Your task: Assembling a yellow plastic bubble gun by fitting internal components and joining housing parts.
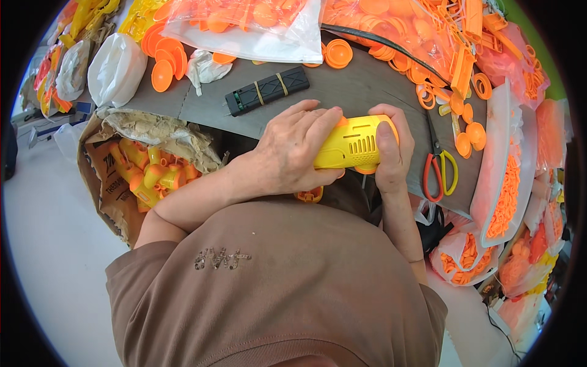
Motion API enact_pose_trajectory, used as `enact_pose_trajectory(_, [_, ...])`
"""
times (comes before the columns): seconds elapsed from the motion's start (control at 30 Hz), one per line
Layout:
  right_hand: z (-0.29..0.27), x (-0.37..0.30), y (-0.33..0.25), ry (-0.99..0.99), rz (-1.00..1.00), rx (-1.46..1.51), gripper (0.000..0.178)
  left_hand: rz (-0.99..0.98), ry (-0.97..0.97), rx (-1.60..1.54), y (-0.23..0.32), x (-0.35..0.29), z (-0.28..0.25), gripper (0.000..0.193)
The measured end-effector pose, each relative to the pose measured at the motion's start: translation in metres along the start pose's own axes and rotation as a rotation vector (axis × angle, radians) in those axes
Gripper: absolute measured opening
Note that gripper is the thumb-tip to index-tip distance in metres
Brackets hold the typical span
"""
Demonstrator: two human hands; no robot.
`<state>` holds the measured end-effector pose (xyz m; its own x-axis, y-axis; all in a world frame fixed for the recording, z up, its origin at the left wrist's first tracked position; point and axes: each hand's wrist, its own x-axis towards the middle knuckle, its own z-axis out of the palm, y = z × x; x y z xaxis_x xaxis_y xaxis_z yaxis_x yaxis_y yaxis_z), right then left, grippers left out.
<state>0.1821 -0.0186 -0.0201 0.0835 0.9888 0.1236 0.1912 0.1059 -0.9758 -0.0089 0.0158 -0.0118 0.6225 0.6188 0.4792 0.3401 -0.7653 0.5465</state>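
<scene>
Shell of yellow plastic sits right between the two hands I watch from far away, in front of the chest. The left hand curls over its left end. The right hand pinches its right end, thumb on top, fingers behind. I guess two hands keep it from wobbling. I can't tell where every fingertip presses. The scissors lie near the right hand, handles toward the person, maybe so they are easy to grab. Past the left hand, rubber bands hug a black case, I think to hold it shut. A paper sack holds yellow parts, perhaps so they don't roll away.
</scene>
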Motion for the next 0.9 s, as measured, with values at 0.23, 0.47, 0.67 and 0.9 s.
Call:
enact_pose_trajectory(0.23, [-0.005,0.002,0.011,0.064,0.023,-0.007,0.034,0.018,-0.047,-0.065,-0.011,0.012,0.003,0.074])
enact_pose_trajectory(0.47, [-0.021,0.007,0.013,0.138,0.065,-0.098,0.032,-0.112,0.005,-0.174,-0.019,0.012,0.004,0.069])
enact_pose_trajectory(0.67, [-0.033,0.003,0.015,0.166,0.046,-0.337,0.031,-0.241,-0.016,-0.326,-0.023,0.011,0.012,0.060])
enact_pose_trajectory(0.9, [-0.045,0.003,-0.005,0.075,0.027,-0.532,0.027,-0.231,0.011,-0.312,-0.025,0.015,0.015,0.059])
